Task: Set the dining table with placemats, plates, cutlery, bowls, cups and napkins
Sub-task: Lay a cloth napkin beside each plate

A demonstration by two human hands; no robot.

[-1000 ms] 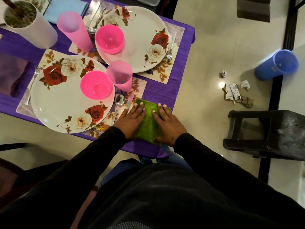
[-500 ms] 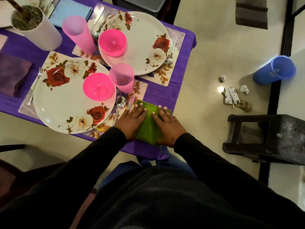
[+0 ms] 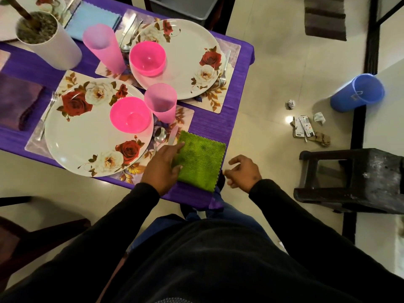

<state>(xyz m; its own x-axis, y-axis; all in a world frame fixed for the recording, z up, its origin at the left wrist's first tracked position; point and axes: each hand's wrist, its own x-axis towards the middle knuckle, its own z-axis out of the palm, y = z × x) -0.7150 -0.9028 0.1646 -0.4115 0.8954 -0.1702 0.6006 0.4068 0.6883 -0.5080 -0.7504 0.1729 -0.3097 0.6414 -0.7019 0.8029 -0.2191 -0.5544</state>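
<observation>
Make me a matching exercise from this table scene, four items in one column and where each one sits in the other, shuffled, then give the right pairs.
Things:
1. green fuzzy cloth napkin
2. bright pink plastic bowl
3. blue plastic bucket
4. silver metal fork

Places:
A. tipped on the tiled floor
B. on the near floral plate
C. at the table's near corner, under the left hand
D. right of the far floral plate, on its placemat

Pairs: 1-C, 2-B, 3-A, 4-D

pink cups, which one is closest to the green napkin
The shorter-looking pink cup beside the near plate's pink bowl; the other pink cup stands farther back, by the far plate.
</observation>
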